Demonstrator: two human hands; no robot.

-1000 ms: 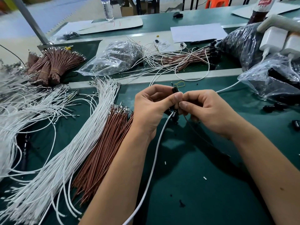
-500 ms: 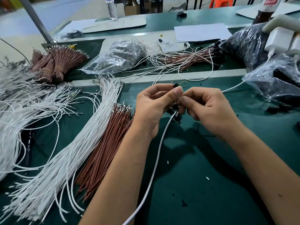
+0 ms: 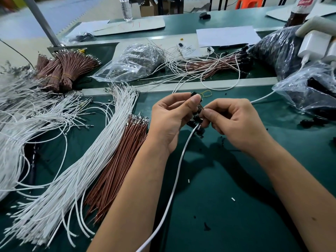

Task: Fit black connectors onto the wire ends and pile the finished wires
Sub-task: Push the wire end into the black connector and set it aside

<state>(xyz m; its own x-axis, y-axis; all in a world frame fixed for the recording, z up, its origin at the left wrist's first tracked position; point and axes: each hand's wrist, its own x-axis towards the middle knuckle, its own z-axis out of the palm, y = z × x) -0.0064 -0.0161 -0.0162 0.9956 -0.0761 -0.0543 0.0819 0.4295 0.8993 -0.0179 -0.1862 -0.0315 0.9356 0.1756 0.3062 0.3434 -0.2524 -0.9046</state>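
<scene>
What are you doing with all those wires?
A person is fitting a wire end into a small black connector. The left hand pinches the connector while the right hand pinches the wire end beside it, above the green table. Loose white wires and brown wires lie waiting to the left. Farther back sits a pile of wires with black ends, which look finished.

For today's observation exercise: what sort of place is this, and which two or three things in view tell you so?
Probably a small factory assembly bench for wiring. Loose white wires and brown wires lie in heaps on a green work mat, tied brown bundles wait behind, and plastic bags of black connectors sit at the right.
</scene>
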